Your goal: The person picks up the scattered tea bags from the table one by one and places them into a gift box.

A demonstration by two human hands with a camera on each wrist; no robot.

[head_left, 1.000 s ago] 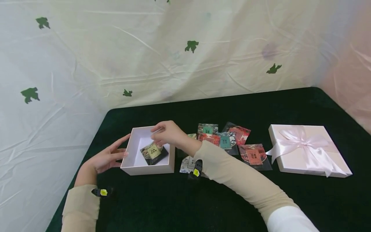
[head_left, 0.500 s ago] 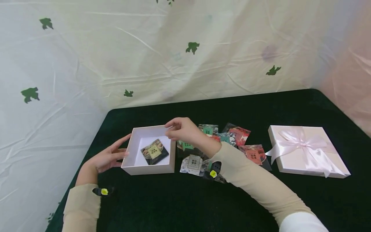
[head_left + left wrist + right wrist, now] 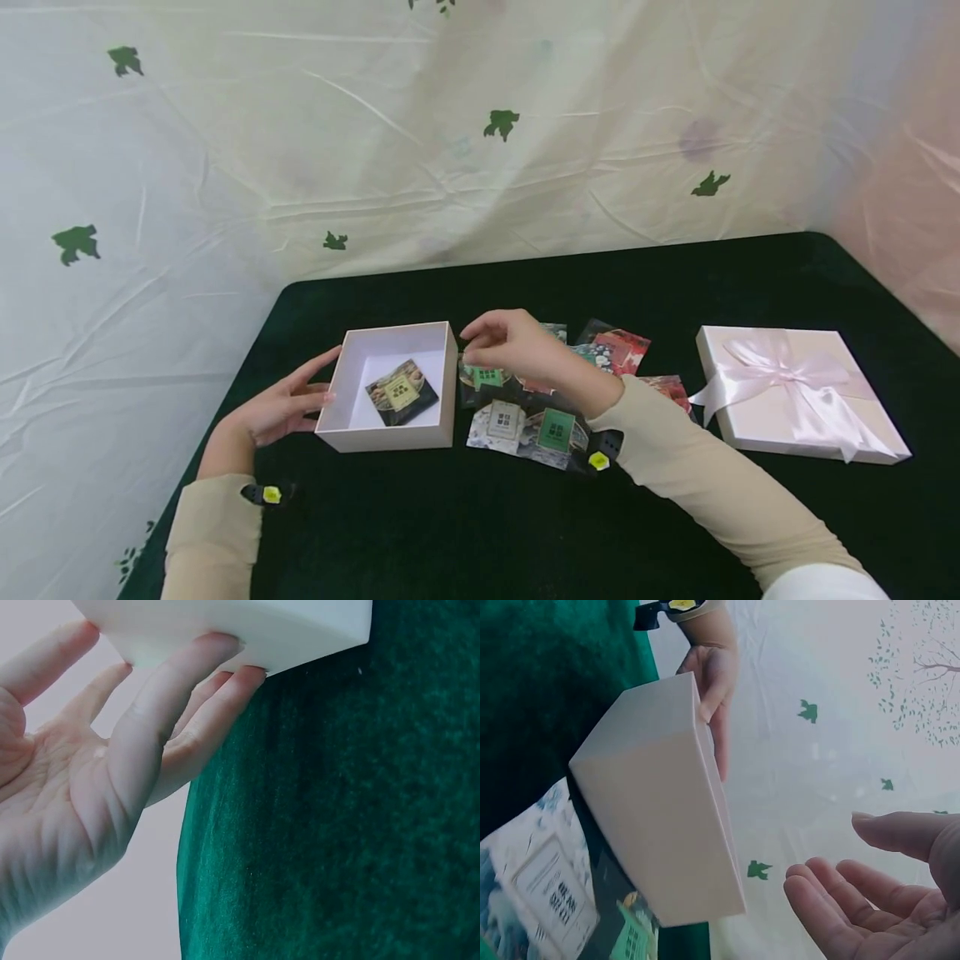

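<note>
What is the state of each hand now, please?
Left hand: open, straight fingers resting against the white box.
Right hand: open, holding nothing, above the packets.

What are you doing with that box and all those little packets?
A person is at a dark green table with an open white box. The left hand rests with straight fingers against the box's left side. One packet lies inside the box. The right hand hovers, empty and loosely curled, over a pile of small colourful packets beside the box. A white lid with a pink ribbon lies off to the right.
</note>
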